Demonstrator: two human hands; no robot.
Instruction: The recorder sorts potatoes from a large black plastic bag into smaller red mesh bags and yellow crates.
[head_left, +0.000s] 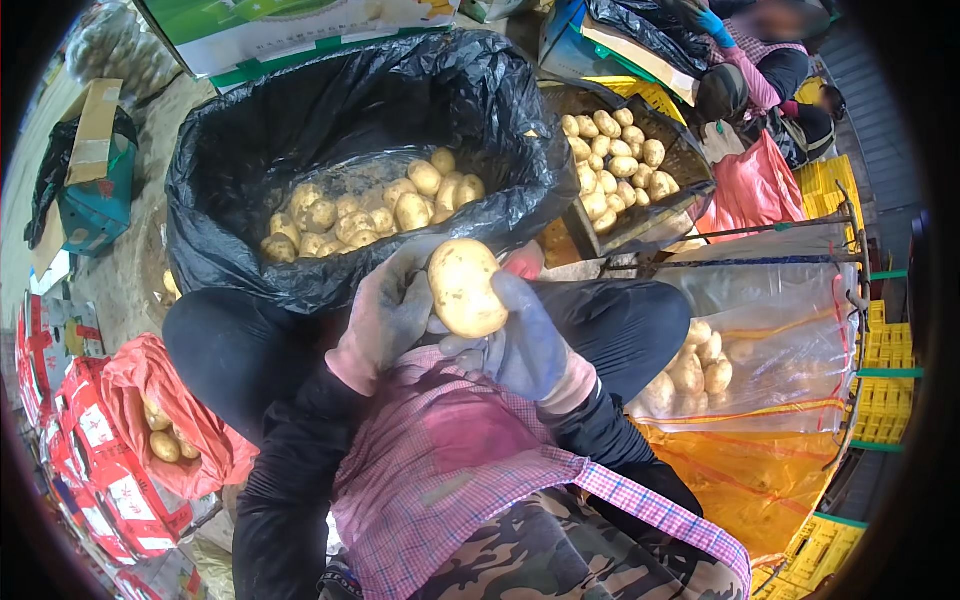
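Note:
A large pale potato (466, 289) is held up between my two gloved hands, over my lap. My left hand (390, 307), in a dirty grey and pink glove, grips its left side. On its right side are the thumb and fingers of my right hand (525, 337), in a greyish-blue glove. Just beyond them stands a container lined with a black plastic bag (225, 165), with a pile of potatoes (352, 225) inside. To its right, more potatoes (621, 166) fill part of a crate. A clear plastic bag (772, 337) at my right holds several potatoes.
A red plastic bag (124, 375) with potatoes lies at the left, beside red and white cartons (97, 450). An orange bag (735, 480) hangs at the right near yellow crates (885, 405). A metal frame (859, 300) borders the clear bag. Another person (757, 82) sits at upper right.

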